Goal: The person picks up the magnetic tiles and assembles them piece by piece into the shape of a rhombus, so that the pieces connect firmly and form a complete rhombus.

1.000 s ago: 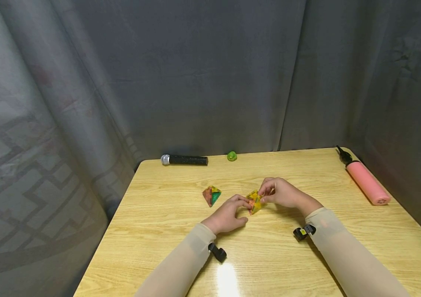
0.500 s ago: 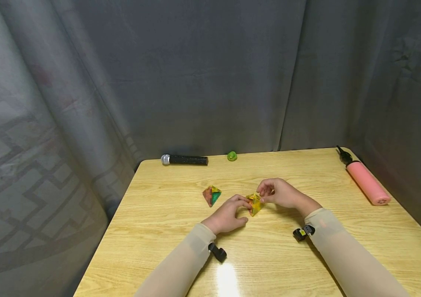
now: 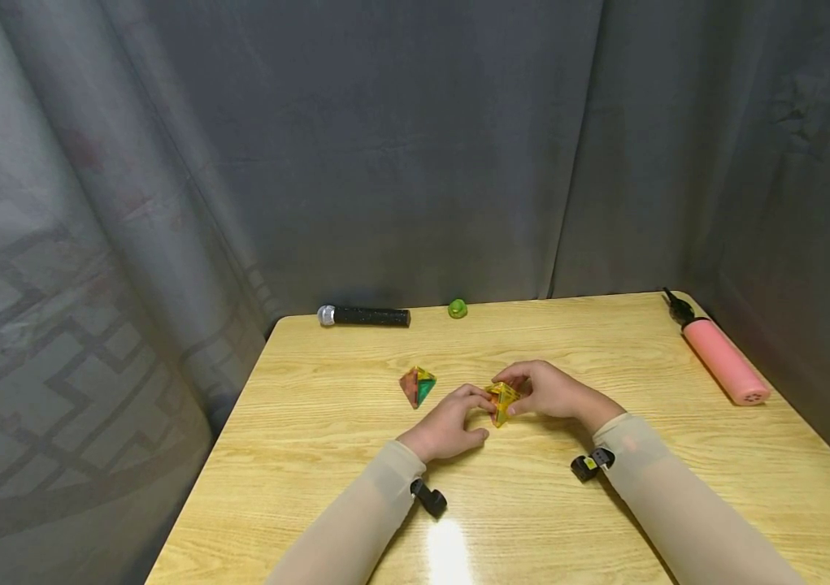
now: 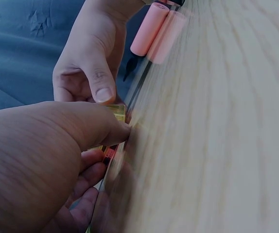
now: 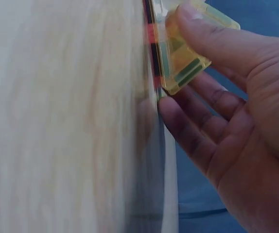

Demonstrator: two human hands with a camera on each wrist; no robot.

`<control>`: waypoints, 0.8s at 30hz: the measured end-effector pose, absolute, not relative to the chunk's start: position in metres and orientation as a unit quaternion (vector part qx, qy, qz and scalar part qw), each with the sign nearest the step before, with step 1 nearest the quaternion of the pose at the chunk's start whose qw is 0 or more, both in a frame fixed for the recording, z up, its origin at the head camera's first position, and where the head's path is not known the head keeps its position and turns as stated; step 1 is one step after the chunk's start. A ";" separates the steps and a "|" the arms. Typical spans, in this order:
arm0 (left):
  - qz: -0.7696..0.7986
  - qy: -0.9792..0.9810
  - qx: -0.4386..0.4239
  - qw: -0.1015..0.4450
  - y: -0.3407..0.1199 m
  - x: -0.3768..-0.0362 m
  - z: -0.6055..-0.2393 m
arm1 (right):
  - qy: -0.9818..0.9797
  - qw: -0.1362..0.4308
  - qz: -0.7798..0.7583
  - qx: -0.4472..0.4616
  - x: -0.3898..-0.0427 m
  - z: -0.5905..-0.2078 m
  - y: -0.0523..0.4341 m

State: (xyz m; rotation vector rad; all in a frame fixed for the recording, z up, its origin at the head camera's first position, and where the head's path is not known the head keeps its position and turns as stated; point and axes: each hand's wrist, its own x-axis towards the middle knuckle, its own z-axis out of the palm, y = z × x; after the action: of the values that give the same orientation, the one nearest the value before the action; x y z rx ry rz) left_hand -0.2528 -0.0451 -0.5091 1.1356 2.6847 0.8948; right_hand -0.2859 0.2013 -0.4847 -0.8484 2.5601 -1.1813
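A small pyramid of translucent magnetic tiles (image 3: 502,400), with yellow sides and some red low down, stands at the middle of the wooden table. My left hand (image 3: 451,422) rests at its left side, fingertips touching it and thumb apart on the near side. From the right, my right hand (image 3: 549,392) holds a yellow triangular tile (image 5: 185,58) between thumb and fingers; the right wrist view shows the thumb across its face. In the left wrist view my left thumb hides much of the pyramid. A second tile pyramid (image 3: 417,386), red, green and yellow, sits to the left.
A black microphone (image 3: 371,316) with a silver head lies along the table's back edge. Right of it is a small green object (image 3: 457,309). The pink hand pump (image 3: 725,361) lies by the right edge. Grey curtains (image 3: 415,154) hang behind and beside the table (image 3: 297,455).
My right hand has shifted a little left and nearer, its thumb and fingers reaching further around the yellow tiles. The yellow sides now stand together as a pyramid. My left hand has stayed still.
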 end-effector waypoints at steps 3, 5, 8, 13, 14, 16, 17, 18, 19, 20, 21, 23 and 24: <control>0.294 0.879 0.372 0.045 -0.045 -0.253 -0.509 | 0.868 0.097 -0.395 -0.285 -0.287 -0.487 0.201; 0.294 0.879 0.372 0.045 -0.045 -0.253 -0.509 | 0.866 0.098 -0.400 -0.282 -0.287 -0.487 0.201; 0.296 0.879 0.371 0.046 -0.045 -0.253 -0.508 | 0.864 0.099 -0.406 -0.282 -0.288 -0.488 0.202; 0.295 0.879 0.371 0.045 -0.045 -0.253 -0.509 | 0.860 0.093 -0.415 -0.283 -0.288 -0.488 0.203; 0.295 0.879 0.371 0.045 -0.045 -0.253 -0.509 | 0.859 0.092 -0.416 -0.283 -0.288 -0.488 0.203; 0.295 0.879 0.372 0.044 -0.045 -0.253 -0.510 | 0.860 0.091 -0.415 -0.282 -0.288 -0.488 0.203; 0.295 0.879 0.372 0.044 -0.045 -0.253 -0.510 | 0.861 0.091 -0.414 -0.282 -0.288 -0.488 0.203; 0.297 0.878 0.373 0.045 -0.045 -0.253 -0.510 | 0.862 0.090 -0.413 -0.282 -0.288 -0.488 0.204; 0.297 0.878 0.373 0.045 -0.046 -0.253 -0.510 | 0.862 0.089 -0.411 -0.282 -0.288 -0.488 0.204; 0.298 0.877 0.374 0.045 -0.045 -0.253 -0.510 | 0.863 0.087 -0.410 -0.282 -0.288 -0.488 0.204; 0.298 0.877 0.373 0.045 -0.045 -0.253 -0.510 | 0.864 0.085 -0.408 -0.282 -0.288 -0.488 0.204; 0.299 0.877 0.374 0.044 -0.045 -0.253 -0.509 | 0.865 0.082 -0.406 -0.283 -0.288 -0.488 0.204; 0.300 0.876 0.374 0.044 -0.046 -0.253 -0.510 | 0.865 0.081 -0.405 -0.284 -0.289 -0.488 0.204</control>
State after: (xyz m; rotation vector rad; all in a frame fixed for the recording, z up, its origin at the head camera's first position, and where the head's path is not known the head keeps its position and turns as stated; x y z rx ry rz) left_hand -0.2533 -0.0455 -0.5095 1.1425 2.6782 0.9169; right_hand -0.2886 0.2036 -0.4881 -0.8477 2.5872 -1.2112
